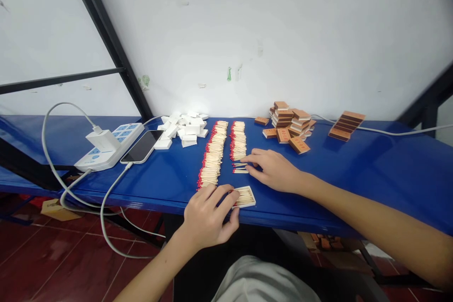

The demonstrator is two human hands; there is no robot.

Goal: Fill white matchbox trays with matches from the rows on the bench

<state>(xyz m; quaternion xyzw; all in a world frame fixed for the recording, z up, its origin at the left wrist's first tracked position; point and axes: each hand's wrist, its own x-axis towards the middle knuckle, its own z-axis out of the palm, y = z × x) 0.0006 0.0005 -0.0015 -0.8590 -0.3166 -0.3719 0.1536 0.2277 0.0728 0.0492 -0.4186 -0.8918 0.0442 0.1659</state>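
Observation:
My left hand pinches a white matchbox tray filled with matches, at the front edge of the blue table. My right hand lies on the table with its fingers stretched toward a few loose matches. Just beyond them run two long rows of red-tipped matches. A heap of empty white trays sits at the back left of the rows. Brown matchbox sleeves are piled at the back right, with a slanted stack further right.
A white power strip with a charger and a phone lie on the table's left part, with cables hanging over the front edge. A white wall and black metal bars rise behind. Red floor tiles show below.

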